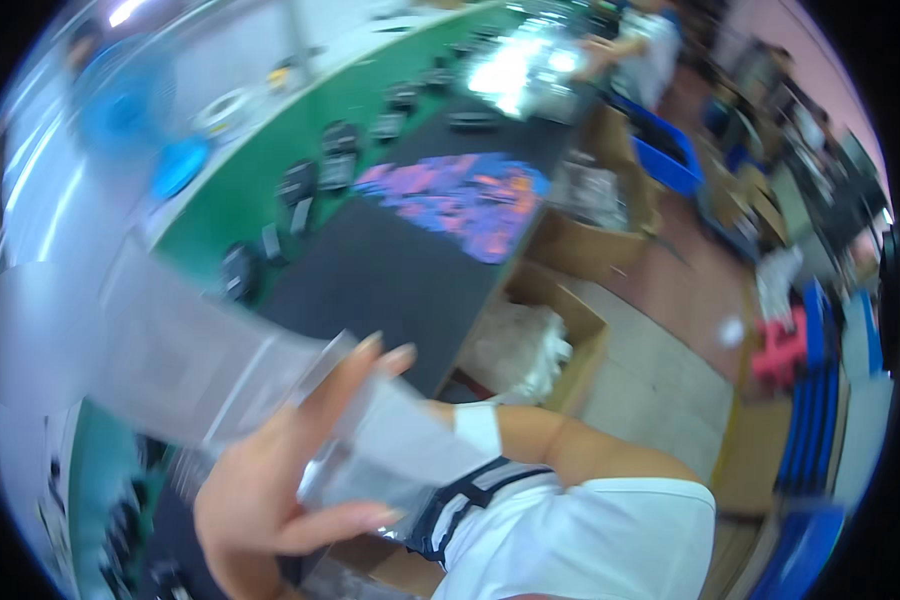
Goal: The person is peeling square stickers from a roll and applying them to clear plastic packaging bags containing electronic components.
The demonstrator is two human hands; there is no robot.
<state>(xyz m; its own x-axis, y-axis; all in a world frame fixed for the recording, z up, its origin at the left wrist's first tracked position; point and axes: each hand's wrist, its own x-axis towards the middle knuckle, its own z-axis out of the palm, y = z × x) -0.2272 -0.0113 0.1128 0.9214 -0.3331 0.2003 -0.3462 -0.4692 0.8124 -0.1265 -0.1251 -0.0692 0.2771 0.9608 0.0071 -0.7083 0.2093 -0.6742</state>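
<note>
My left hand (pixel 280 480) comes up from the lower edge, its thumb and fingers closed around clear, flat plastic bags (pixel 230 375). The plastic reaches out to the left in a long sheet, and more of it shows between my thumb and fingers. Motion blurs it, so single bags cannot be told apart. My right arm (pixel 555 440), with a white band on it, crosses from the right behind the plastic. The right hand itself is hidden there. Beyond the bags lies a dark work table (pixel 360 270) bearing a pink, blue and orange patterned patch (pixel 470 200).
Small dark items (pixel 295 190) line the table's green border (pixel 200 225). On the table's right stand open cardboard boxes (pixel 585 355) holding clear plastic. Farther back are a blue crate (pixel 680 165) and another person (pixel 655 50). A blue fan (pixel 125 100) stands at the left.
</note>
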